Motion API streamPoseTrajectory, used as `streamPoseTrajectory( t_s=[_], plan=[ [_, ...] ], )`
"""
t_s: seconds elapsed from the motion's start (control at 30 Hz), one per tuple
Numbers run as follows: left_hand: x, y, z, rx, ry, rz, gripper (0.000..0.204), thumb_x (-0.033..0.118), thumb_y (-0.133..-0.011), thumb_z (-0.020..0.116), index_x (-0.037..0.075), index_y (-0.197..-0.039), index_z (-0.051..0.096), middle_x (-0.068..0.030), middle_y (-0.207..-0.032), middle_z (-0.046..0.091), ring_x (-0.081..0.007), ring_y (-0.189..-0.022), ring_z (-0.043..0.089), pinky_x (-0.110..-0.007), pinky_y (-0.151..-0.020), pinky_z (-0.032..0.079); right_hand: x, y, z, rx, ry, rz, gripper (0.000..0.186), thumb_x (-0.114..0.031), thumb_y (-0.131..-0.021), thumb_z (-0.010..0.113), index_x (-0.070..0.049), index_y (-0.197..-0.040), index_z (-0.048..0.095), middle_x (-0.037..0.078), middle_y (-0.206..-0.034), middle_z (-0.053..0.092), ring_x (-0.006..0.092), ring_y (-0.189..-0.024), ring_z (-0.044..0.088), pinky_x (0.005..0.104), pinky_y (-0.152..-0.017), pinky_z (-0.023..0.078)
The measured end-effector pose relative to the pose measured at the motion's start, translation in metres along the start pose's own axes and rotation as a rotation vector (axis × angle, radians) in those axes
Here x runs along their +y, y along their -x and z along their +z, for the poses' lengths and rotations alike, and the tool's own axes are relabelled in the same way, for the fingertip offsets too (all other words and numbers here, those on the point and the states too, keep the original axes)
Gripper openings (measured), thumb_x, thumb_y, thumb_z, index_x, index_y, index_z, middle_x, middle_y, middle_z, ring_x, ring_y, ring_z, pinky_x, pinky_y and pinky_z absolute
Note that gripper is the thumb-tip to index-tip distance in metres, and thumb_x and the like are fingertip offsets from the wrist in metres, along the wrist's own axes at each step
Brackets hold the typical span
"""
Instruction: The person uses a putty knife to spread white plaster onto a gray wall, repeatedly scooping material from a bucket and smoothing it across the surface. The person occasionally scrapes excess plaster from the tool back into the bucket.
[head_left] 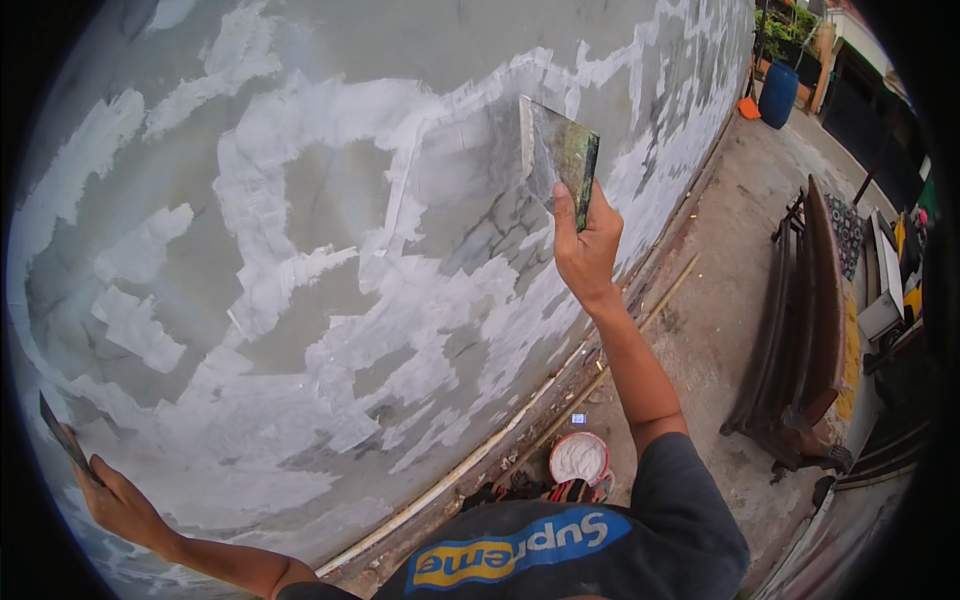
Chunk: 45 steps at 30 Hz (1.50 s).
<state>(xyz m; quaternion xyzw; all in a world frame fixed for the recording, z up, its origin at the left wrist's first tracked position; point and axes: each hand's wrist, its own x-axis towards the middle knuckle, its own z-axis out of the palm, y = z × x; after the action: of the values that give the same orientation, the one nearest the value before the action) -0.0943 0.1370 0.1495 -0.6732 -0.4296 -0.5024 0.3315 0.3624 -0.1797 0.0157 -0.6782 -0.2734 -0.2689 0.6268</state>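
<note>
A grey wall (340,195) fills the left and middle, covered in uneven patches of white putty (265,200). My right hand (590,245) is raised in front of it and grips a flat, wide scraper (568,155). That blade bears a whitish smear along its left edge, and its far side is dark. Whether it touches the wall I cannot tell. Low at the far left, my left hand (128,510) closes round a second, dark thin scraper (66,440), seen nearly edge-on beside the wall. Below my right arm stands a red-rimmed bucket (553,462) with white putty in it.
A pipe (440,487) runs along the wall's foot, with a long thin pole (660,300) near it. To the right stands a dark wooden bench (800,320) on the concrete ground (720,260). A blue barrel (778,95) and an orange object (748,108) are far off.
</note>
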Motion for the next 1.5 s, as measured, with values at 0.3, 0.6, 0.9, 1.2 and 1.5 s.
streamPoseTrajectory(
  t_s=[0.3, 0.6, 0.9, 1.2, 1.5],
  plan=[
    [0.001, 0.000, -0.001, -0.010, -0.031, -0.041, 0.036, 0.026, -0.098, 0.049, 0.009, -0.126, 0.063, -0.0100, -0.120, 0.066, -0.0254, -0.098, 0.067, -0.035, -0.080, 0.054, -0.043, 0.042, 0.089, 0.198, 0.233, -0.472, 0.067, 0.009, -0.066, 0.060, -0.008, -0.130, 0.059, 0.015, -0.131, 0.059, 0.0290, -0.105, 0.065, 0.0306, -0.078, 0.055],
    [0.010, 0.001, -0.002, 0.050, -0.014, 0.077, 0.036, 0.033, -0.099, 0.048, 0.018, -0.128, 0.063, -0.0060, -0.128, 0.062, -0.0247, -0.108, 0.065, -0.034, -0.083, 0.055, -0.025, 0.026, 0.032, 0.232, -0.040, -0.280, 0.029, 0.003, -0.085, 0.056, 0.001, -0.113, 0.063, 0.012, -0.096, 0.062, 0.0227, -0.076, 0.058, 0.0317, -0.066, 0.048],
    [0.015, -0.002, 0.001, 0.043, -0.004, 0.073, 0.037, 0.029, -0.099, 0.046, 0.020, -0.133, 0.058, -0.0033, -0.130, 0.061, -0.0209, -0.106, 0.066, -0.032, -0.079, 0.056, -0.041, 0.047, 0.089, 0.233, 0.232, -0.512, 0.066, 0.010, -0.065, 0.059, -0.010, -0.128, 0.061, 0.010, -0.128, 0.061, 0.0226, -0.096, 0.066, 0.0250, -0.070, 0.055],
    [0.011, -0.003, -0.002, 0.058, 0.015, 0.104, 0.037, 0.026, -0.099, 0.046, 0.021, -0.133, 0.059, -0.0027, -0.132, 0.060, -0.0206, -0.103, 0.067, -0.031, -0.076, 0.055, -0.014, 0.011, 0.035, 0.268, 0.118, -0.573, 0.062, 0.011, -0.066, 0.057, -0.014, -0.122, 0.066, 0.007, -0.124, 0.064, 0.0260, -0.103, 0.063, 0.0334, -0.086, 0.052],
    [0.002, -0.002, 0.000, 0.013, 0.069, 0.086, 0.038, 0.018, -0.098, 0.044, 0.018, -0.133, 0.058, -0.0013, -0.137, 0.055, -0.0203, -0.115, 0.062, -0.030, -0.086, 0.052, 0.027, -0.042, 0.039, -0.039, 0.298, -0.969, 0.051, 0.001, -0.080, 0.061, -0.030, -0.121, 0.065, -0.001, -0.133, 0.059, 0.0250, -0.125, 0.052, 0.0420, -0.107, 0.045]
  ],
)
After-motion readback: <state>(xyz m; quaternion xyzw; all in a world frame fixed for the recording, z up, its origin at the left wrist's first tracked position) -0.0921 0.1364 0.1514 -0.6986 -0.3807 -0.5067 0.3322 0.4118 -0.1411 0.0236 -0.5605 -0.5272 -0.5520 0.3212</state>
